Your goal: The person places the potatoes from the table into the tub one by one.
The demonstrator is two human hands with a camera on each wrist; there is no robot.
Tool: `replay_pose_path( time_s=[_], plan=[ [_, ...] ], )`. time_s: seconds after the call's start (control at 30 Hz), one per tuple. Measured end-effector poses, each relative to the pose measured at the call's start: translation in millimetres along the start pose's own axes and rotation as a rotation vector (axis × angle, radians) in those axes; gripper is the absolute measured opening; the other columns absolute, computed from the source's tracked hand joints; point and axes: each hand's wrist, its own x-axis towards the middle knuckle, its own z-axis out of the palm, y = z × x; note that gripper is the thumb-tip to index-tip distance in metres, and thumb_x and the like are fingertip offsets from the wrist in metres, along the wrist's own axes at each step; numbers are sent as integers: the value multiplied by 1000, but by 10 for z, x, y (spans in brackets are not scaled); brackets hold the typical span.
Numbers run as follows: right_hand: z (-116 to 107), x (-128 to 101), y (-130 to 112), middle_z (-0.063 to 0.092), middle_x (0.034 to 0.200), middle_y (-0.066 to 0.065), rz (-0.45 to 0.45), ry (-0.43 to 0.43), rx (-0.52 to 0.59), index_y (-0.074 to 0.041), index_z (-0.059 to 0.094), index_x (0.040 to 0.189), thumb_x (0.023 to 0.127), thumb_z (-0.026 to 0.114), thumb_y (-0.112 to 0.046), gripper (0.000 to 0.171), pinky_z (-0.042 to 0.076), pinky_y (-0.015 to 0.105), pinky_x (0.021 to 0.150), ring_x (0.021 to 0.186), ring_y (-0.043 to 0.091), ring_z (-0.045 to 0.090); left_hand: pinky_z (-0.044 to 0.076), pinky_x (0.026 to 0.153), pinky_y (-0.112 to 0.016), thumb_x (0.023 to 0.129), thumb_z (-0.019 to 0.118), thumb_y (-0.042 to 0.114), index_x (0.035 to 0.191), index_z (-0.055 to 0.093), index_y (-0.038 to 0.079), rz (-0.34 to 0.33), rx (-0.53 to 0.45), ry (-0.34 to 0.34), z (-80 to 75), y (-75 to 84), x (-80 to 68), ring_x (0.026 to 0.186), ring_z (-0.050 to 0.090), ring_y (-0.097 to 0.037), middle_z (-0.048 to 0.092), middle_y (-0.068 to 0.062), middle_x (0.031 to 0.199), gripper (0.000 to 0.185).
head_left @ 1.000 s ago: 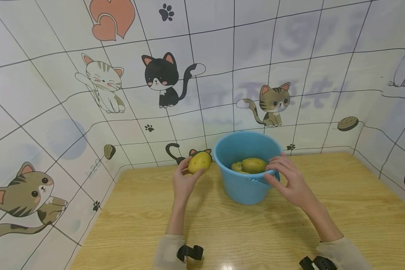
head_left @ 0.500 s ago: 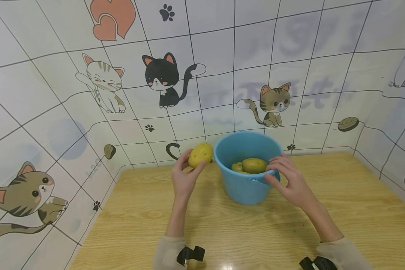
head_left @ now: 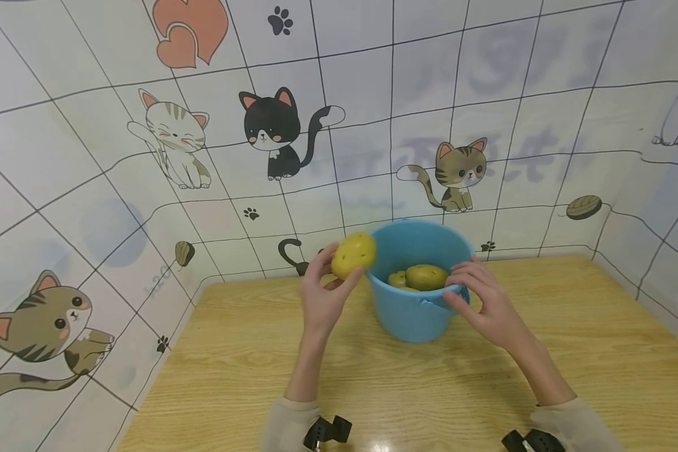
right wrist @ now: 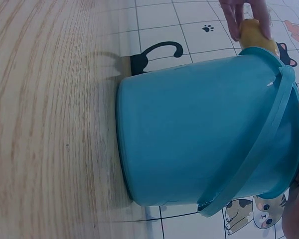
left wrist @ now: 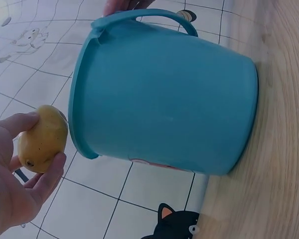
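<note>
Up by its fingertips, the left hand (head_left: 322, 301) grips a pitted, oval yellow potato (head_left: 353, 255). Right beside it, the right hand (head_left: 483, 301) pinches the smooth blue plastic bucket (head_left: 412, 314) at its rim, rounder potatoes (head_left: 425, 277) inside.

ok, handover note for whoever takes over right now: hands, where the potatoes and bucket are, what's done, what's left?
Left hand: grips a yellow potato with dark eye spots, held in the air at the left rim of the round blue plastic bucket, not yet inside.
Right hand: fingers curled on the bucket's near right rim by the folded-down handle, steadying it.
Bucket: upright on the light wooden table, near the cat-patterned wall.
Done: at least two greenish-yellow potatoes already lie in the bucket.
Left: likely dropping the held potato in; no other loose potatoes show on the table.
</note>
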Motion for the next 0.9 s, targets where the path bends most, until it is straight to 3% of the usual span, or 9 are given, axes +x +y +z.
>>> replay_pose_path(
  time_s=[0.2,0.33,0.6,0.9],
  plan=[
    [5,-6,4,65,106,9,-5,5,-1,-10,69,101,100,66,-27,17,18,46,122,114,27,52,61,75,-41,78,88,7,133,64,6,26,-11,-23,68,39,-7,98,64,-29,64,-13,119,60],
    [9,-11,9,65,105,8,-12,9,-7,-10,69,100,101,64,-31,22,19,46,122,114,27,53,61,76,-48,77,86,-2,133,62,0,37,-18,-36,117,102,-7,98,63,-35,62,-19,119,61],
    [21,-19,22,65,104,8,-30,15,-2,-9,69,100,102,61,-35,27,19,47,122,113,29,52,60,79,-47,79,81,-7,130,59,-11,32,-14,-99,202,472,-24,99,64,-37,61,-25,118,55],
    [20,-11,7,65,104,10,-37,16,1,-9,69,100,103,60,-37,30,19,48,122,113,28,52,61,75,-45,80,85,3,135,61,1,49,18,-101,296,166,50,98,62,-31,62,-16,125,60]
  ],
)
